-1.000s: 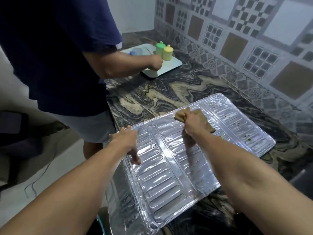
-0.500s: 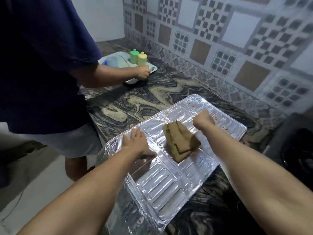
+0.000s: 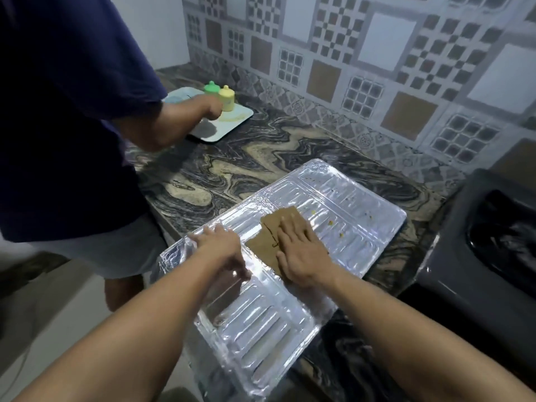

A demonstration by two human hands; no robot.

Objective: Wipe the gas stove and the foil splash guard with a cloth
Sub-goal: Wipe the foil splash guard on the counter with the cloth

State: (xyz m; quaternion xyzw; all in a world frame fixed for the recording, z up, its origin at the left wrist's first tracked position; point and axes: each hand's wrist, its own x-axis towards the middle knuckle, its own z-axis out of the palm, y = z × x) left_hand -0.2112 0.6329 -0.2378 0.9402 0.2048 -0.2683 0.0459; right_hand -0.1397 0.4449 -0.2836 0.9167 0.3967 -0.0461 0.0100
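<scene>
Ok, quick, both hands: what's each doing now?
Left hand: open, flat on the foil.
Right hand: open, pressing the cloth.

No text, label, brand, number or sign can be read anywhere; the wall tiles [image 3: 359,71] behind the foil splash guard [image 3: 290,256] carry only geometric patterns. The green bottle [image 3: 211,89] and yellow bottle [image 3: 227,97], far beyond the guard, show no legible print.
</scene>
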